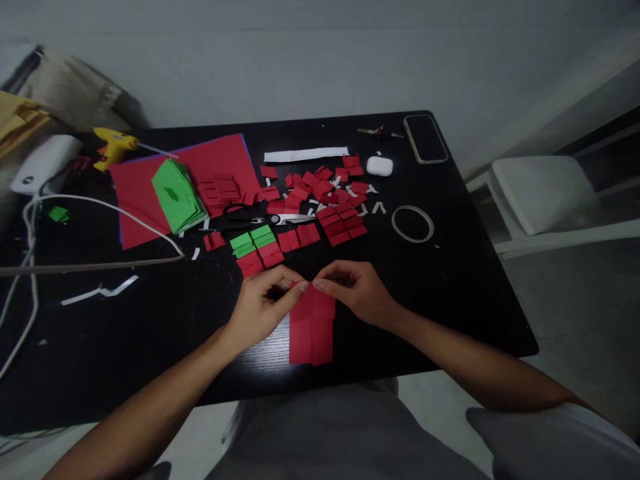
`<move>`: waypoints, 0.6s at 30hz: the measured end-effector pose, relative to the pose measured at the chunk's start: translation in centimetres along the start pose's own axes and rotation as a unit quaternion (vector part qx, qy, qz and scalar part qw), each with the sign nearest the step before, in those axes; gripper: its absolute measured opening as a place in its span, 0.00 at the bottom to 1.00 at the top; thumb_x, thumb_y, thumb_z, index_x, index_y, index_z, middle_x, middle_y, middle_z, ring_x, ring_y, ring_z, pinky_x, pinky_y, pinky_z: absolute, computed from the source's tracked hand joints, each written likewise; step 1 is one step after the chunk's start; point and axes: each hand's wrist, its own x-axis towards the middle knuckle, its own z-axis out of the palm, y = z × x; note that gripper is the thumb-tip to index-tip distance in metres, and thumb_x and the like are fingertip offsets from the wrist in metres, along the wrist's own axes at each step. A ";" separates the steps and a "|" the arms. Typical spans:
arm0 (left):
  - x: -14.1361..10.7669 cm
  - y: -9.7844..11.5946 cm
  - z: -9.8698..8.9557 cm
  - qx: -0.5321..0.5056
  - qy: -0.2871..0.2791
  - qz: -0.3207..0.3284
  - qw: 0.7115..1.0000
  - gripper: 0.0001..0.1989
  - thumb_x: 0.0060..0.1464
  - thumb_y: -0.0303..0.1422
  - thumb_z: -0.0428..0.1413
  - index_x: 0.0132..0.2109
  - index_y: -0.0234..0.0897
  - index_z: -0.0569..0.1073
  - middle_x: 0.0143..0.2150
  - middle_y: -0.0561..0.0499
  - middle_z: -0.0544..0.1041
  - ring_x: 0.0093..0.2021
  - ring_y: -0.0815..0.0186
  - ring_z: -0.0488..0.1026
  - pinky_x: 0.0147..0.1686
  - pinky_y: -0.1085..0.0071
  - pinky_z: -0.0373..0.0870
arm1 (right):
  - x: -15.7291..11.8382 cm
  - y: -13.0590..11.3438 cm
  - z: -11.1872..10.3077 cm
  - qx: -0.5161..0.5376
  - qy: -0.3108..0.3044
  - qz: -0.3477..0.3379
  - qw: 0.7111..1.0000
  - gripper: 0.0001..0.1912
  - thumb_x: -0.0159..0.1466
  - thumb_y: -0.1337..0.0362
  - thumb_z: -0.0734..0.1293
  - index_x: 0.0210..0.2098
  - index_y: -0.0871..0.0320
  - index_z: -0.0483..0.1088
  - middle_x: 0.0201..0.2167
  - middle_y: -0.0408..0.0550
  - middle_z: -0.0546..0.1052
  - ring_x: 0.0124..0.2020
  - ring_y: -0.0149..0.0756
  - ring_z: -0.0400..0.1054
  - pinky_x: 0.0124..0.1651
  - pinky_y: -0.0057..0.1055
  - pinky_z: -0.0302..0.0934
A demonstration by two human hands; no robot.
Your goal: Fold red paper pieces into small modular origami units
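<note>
Okay, there was just the head view to go on. The left hand (pixel 267 303) and the right hand (pixel 361 291) sat almost touching, each in a closed thumb-and-finger pinch on the far edge of a flat red rectangular paper piece (pixel 301 337). That paper lay at the near side of the black wood-grain table (pixel 400 333), between the forearms, with a line down its middle and a shorter layer on the right. Couldn't tell whether that line was a crease or two edges meeting.

My take: the thing to get right was lining up the far corners under the fingertips before pressing, then creasing outward from the middle with light, even pressure so the layers didn't skew. The gridded red folded-paper block (pixel 343 224) just beyond the hands and the metal scissors with black handles (pixel 295 219) farther left were best left unbumped.
</note>
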 end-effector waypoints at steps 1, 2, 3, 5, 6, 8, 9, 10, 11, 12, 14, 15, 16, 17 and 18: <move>0.1 0.1 0.0 -0.008 0.000 -0.009 1.000 0.08 0.61 0.36 0.61 0.35 0.35 0.78 0.24 0.55 0.73 0.24 0.72 0.67 0.25 0.77 0.64 | 0.1 0.0 -0.1 0.000 0.000 0.002 1.000 0.11 0.60 0.55 0.76 0.33 0.56 0.80 0.30 0.44 0.81 0.31 0.32 0.74 0.37 0.30 0.68; 0.1 0.1 -0.1 -0.015 0.002 -0.018 1.000 0.09 0.61 0.36 0.61 0.35 0.35 0.78 0.24 0.56 0.73 0.23 0.73 0.66 0.24 0.77 0.63 | 0.2 0.0 -0.2 0.000 0.000 0.005 1.000 0.11 0.60 0.55 0.76 0.33 0.56 0.80 0.30 0.44 0.81 0.31 0.32 0.73 0.36 0.30 0.68; 0.2 0.1 -0.2 -0.022 0.005 -0.026 0.999 0.09 0.61 0.36 0.61 0.34 0.35 0.78 0.23 0.56 0.72 0.23 0.73 0.66 0.24 0.77 0.62 | 0.3 0.0 -0.3 0.004 0.001 0.010 1.000 0.12 0.60 0.54 0.76 0.33 0.57 0.80 0.29 0.43 0.80 0.30 0.32 0.73 0.36 0.30 0.68; 0.3 0.2 -0.4 -0.034 0.015 -0.038 0.999 0.10 0.60 0.36 0.61 0.33 0.35 0.77 0.22 0.56 0.70 0.22 0.73 0.63 0.22 0.77 0.59 | 0.4 0.0 -0.5 0.019 0.000 0.023 1.000 0.13 0.60 0.53 0.76 0.33 0.57 0.79 0.29 0.43 0.80 0.30 0.32 0.74 0.36 0.30 0.70; 0.4 0.2 -0.5 -0.038 0.020 -0.041 0.998 0.10 0.60 0.36 0.61 0.33 0.35 0.77 0.22 0.56 0.70 0.22 0.73 0.62 0.22 0.77 0.58 | 0.5 0.0 -0.6 0.030 -0.002 0.030 0.999 0.14 0.59 0.52 0.77 0.33 0.57 0.79 0.28 0.43 0.80 0.30 0.33 0.74 0.36 0.31 0.71; 0.6 0.2 -0.7 -0.040 0.024 -0.042 0.998 0.10 0.59 0.36 0.61 0.33 0.35 0.77 0.22 0.57 0.69 0.22 0.73 0.61 0.22 0.77 0.58 | 0.6 0.0 -0.6 0.047 -0.004 0.038 0.998 0.15 0.59 0.52 0.77 0.33 0.57 0.78 0.28 0.43 0.79 0.30 0.33 0.74 0.36 0.31 0.72; 0.6 0.2 -0.7 -0.038 0.023 -0.041 0.998 0.09 0.59 0.36 0.61 0.33 0.35 0.77 0.22 0.57 0.69 0.23 0.73 0.61 0.22 0.77 0.58 | 0.6 0.0 -0.6 0.050 -0.005 0.038 0.998 0.14 0.59 0.52 0.76 0.33 0.57 0.78 0.28 0.43 0.79 0.30 0.32 0.74 0.36 0.31 0.72; 0.7 0.2 -0.7 -0.033 0.019 -0.040 0.998 0.09 0.59 0.35 0.61 0.33 0.35 0.77 0.23 0.56 0.69 0.23 0.73 0.62 0.23 0.77 0.59 | 0.6 0.0 -0.5 0.049 -0.005 0.036 0.998 0.14 0.60 0.52 0.76 0.33 0.57 0.78 0.28 0.42 0.79 0.30 0.32 0.74 0.36 0.30 0.71; 0.8 0.2 -0.7 -0.029 0.013 -0.039 0.999 0.08 0.59 0.35 0.61 0.34 0.35 0.78 0.24 0.56 0.70 0.24 0.73 0.63 0.24 0.77 0.59 | 0.6 0.1 -0.5 0.045 -0.004 0.033 0.998 0.14 0.60 0.53 0.76 0.33 0.58 0.78 0.28 0.42 0.79 0.30 0.31 0.74 0.36 0.30 0.71; 0.8 0.2 -0.6 -0.026 0.006 -0.038 0.999 0.08 0.59 0.35 0.61 0.34 0.35 0.78 0.25 0.55 0.72 0.25 0.72 0.64 0.24 0.77 0.61 | 0.5 0.1 -0.4 0.039 -0.004 0.029 0.999 0.14 0.60 0.53 0.76 0.33 0.58 0.78 0.28 0.42 0.78 0.30 0.31 0.73 0.36 0.30 0.70; 0.9 0.3 -0.4 -0.024 -0.004 -0.035 0.999 0.08 0.59 0.35 0.61 0.35 0.35 0.79 0.27 0.54 0.75 0.26 0.72 0.68 0.27 0.77 0.64 | 0.4 0.1 -0.2 0.022 -0.004 0.019 1.000 0.13 0.60 0.53 0.76 0.33 0.58 0.78 0.28 0.42 0.78 0.30 0.31 0.72 0.36 0.29 0.68; 0.9 0.3 -0.4 -0.025 -0.008 -0.035 0.999 0.08 0.59 0.35 0.62 0.35 0.35 0.79 0.27 0.54 0.76 0.27 0.71 0.69 0.28 0.77 0.65 | 0.3 0.1 -0.2 0.013 -0.005 0.012 1.000 0.13 0.60 0.54 0.76 0.33 0.57 0.78 0.28 0.42 0.78 0.29 0.31 0.72 0.36 0.29 0.68; 0.9 0.3 -0.3 -0.027 -0.009 -0.036 0.999 0.08 0.59 0.35 0.61 0.34 0.35 0.80 0.28 0.53 0.77 0.27 0.71 0.69 0.29 0.76 0.66 | 0.3 0.1 -0.1 0.004 -0.006 0.007 1.000 0.13 0.60 0.53 0.76 0.33 0.57 0.78 0.28 0.42 0.78 0.29 0.31 0.72 0.35 0.29 0.67; 0.9 0.3 -0.3 -0.028 -0.010 -0.038 0.999 0.09 0.59 0.36 0.61 0.34 0.35 0.80 0.28 0.53 0.77 0.27 0.71 0.70 0.29 0.76 0.66 | 0.3 0.1 -0.1 -0.003 -0.007 0.003 1.000 0.13 0.60 0.53 0.76 0.33 0.57 0.78 0.28 0.42 0.78 0.29 0.31 0.71 0.35 0.29 0.67; 0.9 0.3 -0.3 -0.028 -0.010 -0.041 0.999 0.09 0.59 0.36 0.61 0.35 0.35 0.80 0.28 0.53 0.77 0.27 0.70 0.70 0.28 0.76 0.66 | 0.3 0.1 -0.1 -0.007 -0.007 0.000 1.000 0.13 0.60 0.53 0.76 0.33 0.57 0.78 0.28 0.42 0.79 0.29 0.31 0.72 0.35 0.29 0.67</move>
